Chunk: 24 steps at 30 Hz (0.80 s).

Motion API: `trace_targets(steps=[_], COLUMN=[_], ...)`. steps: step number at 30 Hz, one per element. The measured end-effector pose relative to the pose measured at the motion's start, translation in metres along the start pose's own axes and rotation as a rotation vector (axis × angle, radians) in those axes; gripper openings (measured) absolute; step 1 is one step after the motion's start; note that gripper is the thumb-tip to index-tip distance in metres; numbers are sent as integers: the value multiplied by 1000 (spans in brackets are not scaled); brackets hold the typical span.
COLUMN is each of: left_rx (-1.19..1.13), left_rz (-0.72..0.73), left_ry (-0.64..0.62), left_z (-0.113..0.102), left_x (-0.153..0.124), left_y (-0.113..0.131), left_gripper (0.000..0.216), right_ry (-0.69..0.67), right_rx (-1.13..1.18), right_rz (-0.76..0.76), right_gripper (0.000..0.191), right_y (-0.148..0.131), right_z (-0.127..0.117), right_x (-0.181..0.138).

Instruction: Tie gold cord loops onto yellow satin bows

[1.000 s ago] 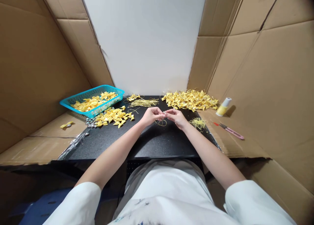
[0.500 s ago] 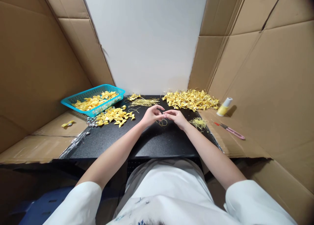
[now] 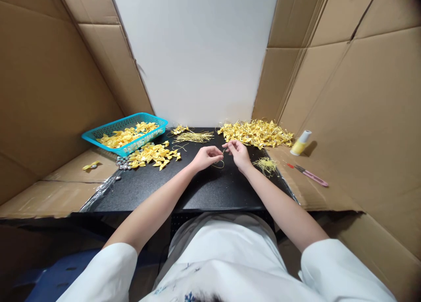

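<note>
Over the middle of the black table (image 3: 184, 192), my left hand (image 3: 207, 157) pinches a thin gold cord (image 3: 218, 165), which hangs below the fingertips in a loop. My right hand (image 3: 238, 155) is closed in a pinch just beside it, on the same cord between the two hands. Whether a small piece is also held at the fingertips is too small to tell. Beyond the left hand lies a bundle of cut gold cords (image 3: 194, 137). A large heap of yellow bows with cords (image 3: 256, 133) lies behind the right hand.
At the left, a turquoise basket (image 3: 88, 137) holds yellow bows, with loose bows (image 3: 153, 156) and silvery beads (image 3: 123, 163) in front. To the right are cord trimmings (image 3: 265, 166), a yellow thread spool (image 3: 300, 145) and pink-handled snips (image 3: 312, 175). Cardboard walls enclose both sides.
My hands have drawn slightly apart. The right hand has shifted right and turned upward, and a short stretch of cord now shows between the fingertips.
</note>
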<state>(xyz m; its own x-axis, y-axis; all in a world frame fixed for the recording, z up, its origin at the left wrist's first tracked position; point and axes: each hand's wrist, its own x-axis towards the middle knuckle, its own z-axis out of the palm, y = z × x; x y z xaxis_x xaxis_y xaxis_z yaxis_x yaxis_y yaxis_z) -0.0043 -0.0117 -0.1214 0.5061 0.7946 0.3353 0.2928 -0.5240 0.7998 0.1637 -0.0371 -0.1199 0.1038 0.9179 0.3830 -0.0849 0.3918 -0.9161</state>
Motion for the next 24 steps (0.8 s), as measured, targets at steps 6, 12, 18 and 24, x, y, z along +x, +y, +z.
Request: trace_targets(steps=[6,12,18,24], left_rx=[212,352,403,384], left_rz=[-2,-44,-61,-11], left_ry=[45,182,124,-33], left_z=[-17,-30,-36,-40], left_x=[-1,0,0,0], left_y=[-8,-18,-27,-23], left_gripper=[18,20,18,18], right_ry=[229,324,306,250], right_rx=[261,555,665,659], right_rz=[-38,-163,-195,-187], right_gripper=[38,10,14,10], right_y=[-18,-36,-43,-43], right_z=[-30,-72,-82,-80], right_x=[17,32,34,30])
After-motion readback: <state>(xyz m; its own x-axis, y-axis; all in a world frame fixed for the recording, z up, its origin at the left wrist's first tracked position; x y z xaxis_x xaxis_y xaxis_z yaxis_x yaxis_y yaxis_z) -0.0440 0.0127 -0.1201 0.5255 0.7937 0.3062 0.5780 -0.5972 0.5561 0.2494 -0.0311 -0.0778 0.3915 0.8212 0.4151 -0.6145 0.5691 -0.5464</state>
